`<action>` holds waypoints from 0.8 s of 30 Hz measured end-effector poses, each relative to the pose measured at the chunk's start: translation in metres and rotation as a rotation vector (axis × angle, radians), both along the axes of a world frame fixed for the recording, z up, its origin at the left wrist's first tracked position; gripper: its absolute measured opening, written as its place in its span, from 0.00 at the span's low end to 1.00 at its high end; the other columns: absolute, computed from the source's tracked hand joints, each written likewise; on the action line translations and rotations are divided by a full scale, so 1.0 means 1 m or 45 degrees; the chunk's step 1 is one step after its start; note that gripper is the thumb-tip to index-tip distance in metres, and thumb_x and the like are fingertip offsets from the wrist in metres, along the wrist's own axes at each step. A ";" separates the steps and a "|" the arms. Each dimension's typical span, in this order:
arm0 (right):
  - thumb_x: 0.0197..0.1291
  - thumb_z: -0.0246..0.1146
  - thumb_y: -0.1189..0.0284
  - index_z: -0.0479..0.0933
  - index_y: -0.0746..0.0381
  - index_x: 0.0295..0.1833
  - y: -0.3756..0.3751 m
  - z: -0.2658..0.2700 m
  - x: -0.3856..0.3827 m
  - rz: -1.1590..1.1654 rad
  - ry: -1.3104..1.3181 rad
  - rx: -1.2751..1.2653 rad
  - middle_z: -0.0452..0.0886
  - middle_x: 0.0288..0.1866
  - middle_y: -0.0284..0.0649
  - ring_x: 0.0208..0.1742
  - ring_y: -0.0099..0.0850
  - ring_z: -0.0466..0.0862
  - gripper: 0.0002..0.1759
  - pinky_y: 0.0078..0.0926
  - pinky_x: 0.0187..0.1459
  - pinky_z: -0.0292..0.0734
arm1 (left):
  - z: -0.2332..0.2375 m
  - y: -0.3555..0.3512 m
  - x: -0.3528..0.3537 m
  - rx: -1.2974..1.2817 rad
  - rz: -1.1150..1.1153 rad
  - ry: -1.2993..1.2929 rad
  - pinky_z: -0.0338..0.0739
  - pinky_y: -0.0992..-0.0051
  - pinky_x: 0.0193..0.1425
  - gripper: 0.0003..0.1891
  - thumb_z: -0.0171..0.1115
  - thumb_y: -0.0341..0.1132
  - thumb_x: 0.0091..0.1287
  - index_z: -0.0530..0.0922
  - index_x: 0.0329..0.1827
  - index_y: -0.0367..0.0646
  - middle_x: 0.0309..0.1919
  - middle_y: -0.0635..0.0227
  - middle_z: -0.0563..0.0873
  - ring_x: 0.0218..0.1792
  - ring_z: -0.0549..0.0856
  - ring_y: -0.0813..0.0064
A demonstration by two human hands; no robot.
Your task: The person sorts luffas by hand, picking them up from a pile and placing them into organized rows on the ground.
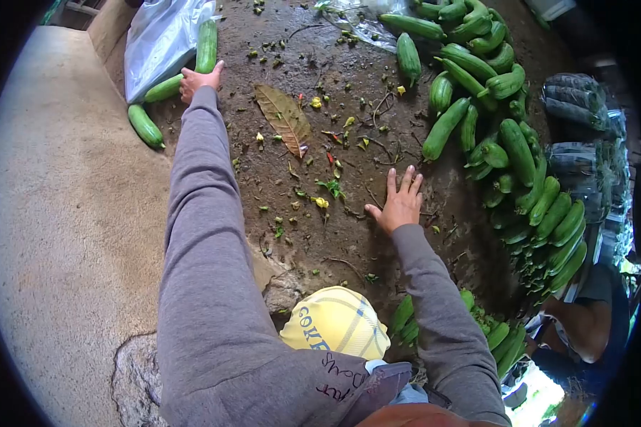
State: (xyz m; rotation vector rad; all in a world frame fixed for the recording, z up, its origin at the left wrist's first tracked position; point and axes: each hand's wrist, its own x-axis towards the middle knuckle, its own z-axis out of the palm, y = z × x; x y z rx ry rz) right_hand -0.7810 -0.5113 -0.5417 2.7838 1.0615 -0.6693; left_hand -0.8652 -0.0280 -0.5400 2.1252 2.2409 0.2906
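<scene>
At the upper left, my left hand (198,80) reaches to a green cucumber-like vegetable (206,46) beside a clear plastic bag (165,35); its fingers curl at the lower end, and what they grip is partly hidden. A second vegetable (164,88) touches that hand on its left, and another (146,127) lies just below. My right hand (402,201) is spread, palm down, over the dark ground in the middle, holding nothing. To its upper right, the nearest green vegetable (445,128) lies at the edge of a large pile (520,153).
A dry brown leaf (283,119) and scattered scraps lie on the ground (313,249). A pale concrete surface (71,213) fills the left. Packed bags (575,158) stand at the right, near another person's arm (584,324). A yellow cloth-covered object (338,322) is near my body.
</scene>
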 end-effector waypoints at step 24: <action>0.43 0.68 0.45 0.50 0.56 0.73 0.004 0.005 0.002 0.027 0.011 -0.047 0.40 0.74 0.59 0.73 0.60 0.45 0.56 0.52 0.59 0.68 | -0.039 0.132 -0.038 -0.079 0.546 -1.139 0.74 0.68 0.56 0.36 0.65 0.52 0.51 0.72 0.53 0.28 0.51 0.49 0.78 0.50 0.80 0.59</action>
